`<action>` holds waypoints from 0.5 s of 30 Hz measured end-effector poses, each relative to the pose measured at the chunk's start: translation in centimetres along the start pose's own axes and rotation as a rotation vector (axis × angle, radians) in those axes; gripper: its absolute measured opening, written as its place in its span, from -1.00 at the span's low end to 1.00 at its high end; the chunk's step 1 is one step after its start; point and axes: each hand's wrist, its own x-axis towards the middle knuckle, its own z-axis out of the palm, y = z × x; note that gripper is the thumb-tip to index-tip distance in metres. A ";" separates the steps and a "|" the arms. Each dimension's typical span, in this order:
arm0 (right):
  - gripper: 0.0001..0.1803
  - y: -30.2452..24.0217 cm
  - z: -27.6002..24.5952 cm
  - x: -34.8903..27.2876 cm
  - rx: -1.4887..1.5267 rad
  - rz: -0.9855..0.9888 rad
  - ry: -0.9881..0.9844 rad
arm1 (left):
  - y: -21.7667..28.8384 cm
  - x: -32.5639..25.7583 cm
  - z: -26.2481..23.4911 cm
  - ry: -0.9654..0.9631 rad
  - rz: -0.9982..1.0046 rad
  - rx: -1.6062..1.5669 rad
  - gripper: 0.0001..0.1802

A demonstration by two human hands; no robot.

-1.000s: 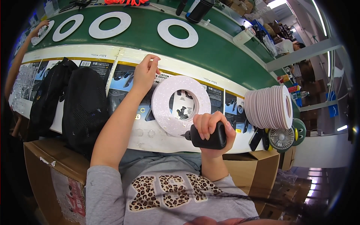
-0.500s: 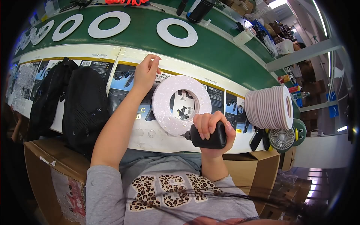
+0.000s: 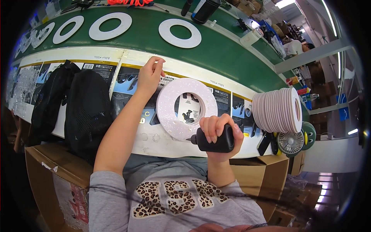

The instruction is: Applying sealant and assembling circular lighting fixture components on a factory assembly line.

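My right hand (image 3: 221, 133) is wrapped round a black squeeze bottle (image 3: 210, 142) tilted on its side. Its narrow nozzle points left, at the near rim of a white speckled ring (image 3: 167, 116). That ring lies on top of at least one other, on printed cardboard covering the bench. Beyond the ring's far left side, my left hand (image 3: 150, 75) hovers or rests over the cardboard, its fingers loosely bent and apart, with nothing visible in them. A few small clear pieces (image 3: 156, 137) lie on the white surface left of the ring's near edge.
To the right, a stack of similar rings (image 3: 275, 111) lies on its side by a small fan (image 3: 290, 143). Black mesh bags (image 3: 88, 110) and a pile of clear pieces (image 3: 27, 83) occupy the left. Single rings (image 3: 180, 33) sit on the green belt (image 3: 143, 42) beyond.
The rings on the green belt have shifted slightly left. My two hands, the bottle and the ring before me have hardly moved.
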 end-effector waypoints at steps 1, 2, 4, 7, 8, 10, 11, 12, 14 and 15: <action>-0.63 0.0 0.0 0.0 0.006 0.005 0.005 | 0.0 0.0 0.0 -0.001 0.000 0.000 -0.79; -0.63 0.0 -0.1 0.1 0.007 0.004 0.004 | 0.0 0.0 -0.1 -0.001 0.002 0.004 -0.79; -0.62 0.0 -0.6 0.3 0.121 0.037 0.024 | 0.0 0.0 -0.3 0.000 0.007 0.011 -0.79; -0.63 -0.5 -1.7 0.6 0.196 0.042 0.113 | 0.5 0.0 0.2 -0.010 0.005 -0.003 -0.79; -0.63 -0.6 -1.9 0.7 0.201 0.035 0.115 | 0.8 -0.1 0.0 -0.015 -0.009 -0.006 -0.77; -0.67 -0.8 -2.5 0.9 0.290 0.059 0.244 | 1.5 -0.3 -0.6 -0.026 -0.014 0.001 -0.76; -0.67 -0.9 -3.3 0.8 0.325 0.062 0.247 | 1.9 -0.4 -0.7 -0.017 0.015 -0.038 -0.75; -0.67 -1.0 -3.6 0.9 0.333 0.045 0.251 | 3.0 -0.4 -0.7 -0.012 0.044 -0.076 -0.75; -0.67 -1.1 -4.5 1.1 0.520 0.078 0.398 | 6.0 -1.4 -1.0 -0.042 0.048 -0.105 -0.79; -0.68 -1.0 -5.3 1.0 0.584 0.101 0.400 | 8.1 -2.2 -1.3 -0.117 0.099 -0.031 -0.81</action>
